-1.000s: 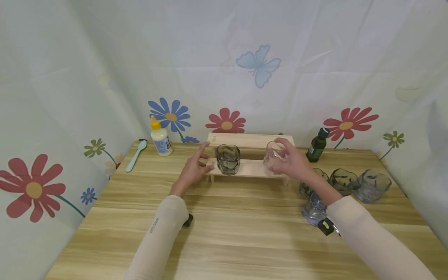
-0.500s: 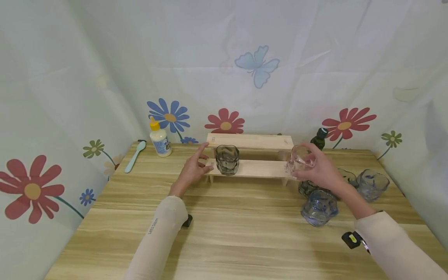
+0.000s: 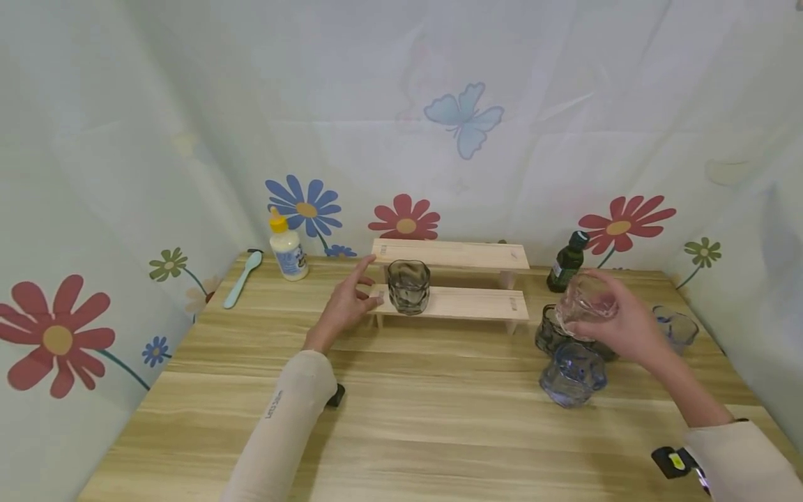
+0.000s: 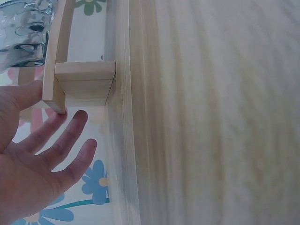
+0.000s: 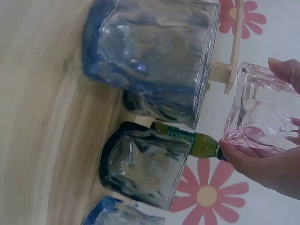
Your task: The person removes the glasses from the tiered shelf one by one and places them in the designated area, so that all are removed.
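My right hand grips a clear pink-tinted glass, raised above the glasses at the table's right. In the right wrist view thumb and fingers wrap the sides of this pink glass. My left hand is at the left end of a two-tier wooden rack, index finger toward the upper tier and thumb at the lower one. Its fingers are spread and fairly straight in the left wrist view, touching the board's end. A dark grey glass stands on the lower tier's left part.
Under the right hand stand a blue-tinted glass and a dark glass; another dark glass is partly hidden in the head view. A pale blue glass is farther right. Green bottle, white yellow-capped bottle and mint spoon stand or lie at the back.
My right hand has carried the pink glass from in front of the rack's right part rightward, over the standing glasses. The left hand has stayed at the rack's left end.
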{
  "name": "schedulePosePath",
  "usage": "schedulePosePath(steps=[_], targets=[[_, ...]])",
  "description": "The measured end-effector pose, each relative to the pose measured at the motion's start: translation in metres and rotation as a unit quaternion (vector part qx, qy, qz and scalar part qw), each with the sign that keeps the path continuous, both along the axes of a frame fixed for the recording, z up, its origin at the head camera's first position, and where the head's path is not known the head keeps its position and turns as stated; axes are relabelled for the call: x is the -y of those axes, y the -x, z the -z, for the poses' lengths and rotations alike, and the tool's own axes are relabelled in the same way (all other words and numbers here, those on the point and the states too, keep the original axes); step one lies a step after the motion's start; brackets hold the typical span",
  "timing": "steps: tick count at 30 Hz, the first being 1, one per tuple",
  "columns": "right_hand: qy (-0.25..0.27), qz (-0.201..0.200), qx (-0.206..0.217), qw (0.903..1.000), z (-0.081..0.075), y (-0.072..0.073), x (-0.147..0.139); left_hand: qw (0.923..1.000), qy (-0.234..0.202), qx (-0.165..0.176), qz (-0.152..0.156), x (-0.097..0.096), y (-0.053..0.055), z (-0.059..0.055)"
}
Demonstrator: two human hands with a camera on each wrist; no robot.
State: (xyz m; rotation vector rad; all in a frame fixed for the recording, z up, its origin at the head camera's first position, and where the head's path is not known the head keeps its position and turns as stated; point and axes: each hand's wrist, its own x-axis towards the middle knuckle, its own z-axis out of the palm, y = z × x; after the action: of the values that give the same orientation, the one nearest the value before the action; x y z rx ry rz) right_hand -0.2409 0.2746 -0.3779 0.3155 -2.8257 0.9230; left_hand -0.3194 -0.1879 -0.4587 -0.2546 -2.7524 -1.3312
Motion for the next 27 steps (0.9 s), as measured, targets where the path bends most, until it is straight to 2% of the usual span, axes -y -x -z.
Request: schedulePosePath(steps=[12, 18, 27], targets=[[0.024, 0.018, -0.009, 0.9995, 0.005, -0.017, -0.029, 1.0000, -0.007, 0.001, 0.003, 0.000, 0.001, 0.000], [0.021, 0.031, -0.027, 0.9989, 0.012, -0.026, -0.046, 1.0000, -0.003, 0.003, 0.002, -0.001, 0.000, -0.001], [0.007, 0.034, -0.018, 0.9992, 0.020, -0.040, -0.062, 1.0000, -0.004, 0.002, 0.001, 0.000, -0.001, -0.001]])
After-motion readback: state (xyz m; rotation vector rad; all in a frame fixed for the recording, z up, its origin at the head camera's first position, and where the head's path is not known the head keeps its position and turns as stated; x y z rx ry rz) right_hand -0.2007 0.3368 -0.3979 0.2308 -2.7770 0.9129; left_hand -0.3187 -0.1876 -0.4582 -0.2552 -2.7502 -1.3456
